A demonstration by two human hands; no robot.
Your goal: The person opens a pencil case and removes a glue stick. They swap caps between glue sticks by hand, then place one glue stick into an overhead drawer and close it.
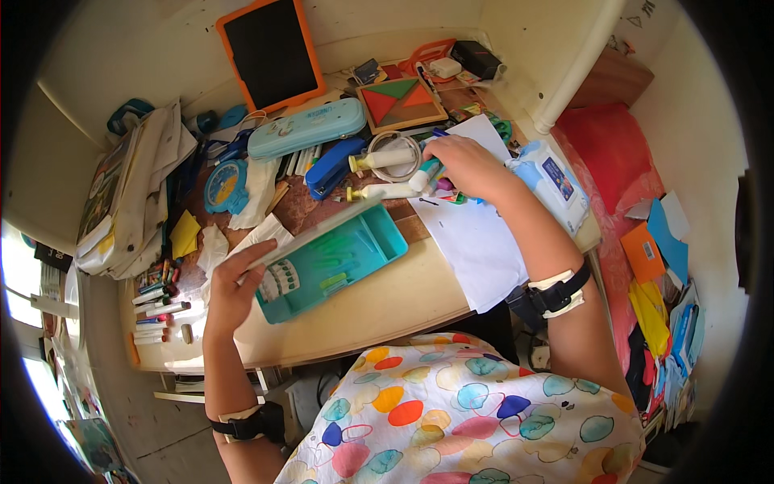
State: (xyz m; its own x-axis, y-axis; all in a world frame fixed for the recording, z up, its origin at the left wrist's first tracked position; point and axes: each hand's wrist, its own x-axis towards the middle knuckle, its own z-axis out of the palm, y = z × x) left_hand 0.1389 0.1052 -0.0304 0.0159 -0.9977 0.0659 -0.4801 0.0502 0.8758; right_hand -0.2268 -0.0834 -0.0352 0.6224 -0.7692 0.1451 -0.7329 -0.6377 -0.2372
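Observation:
My left hand [236, 290] grips the left end of a translucent lid [320, 227], which stands tilted up along the far side of a teal plastic pencil box [332, 284]. Green and clear pieces and a printed strip [281, 279] lie in its large compartment. Over white paper sheets [478, 254], my right hand [465, 166] reaches down with curled fingers beside a teal-and-white tube [425, 175]. Whether the fingers hold anything is hidden. Close by are a small purple piece [445, 184], two white bottles with yellow ends [387, 192] and a coiled white band [396, 142].
Behind the box lie a blue stapler [335, 166], a light blue pencil case [307, 128] and a tangram tray [402, 104]. A stack of books and papers [130, 193] borders the left, above loose markers [154, 305]. A wipes pack [553, 184] sits at the right edge.

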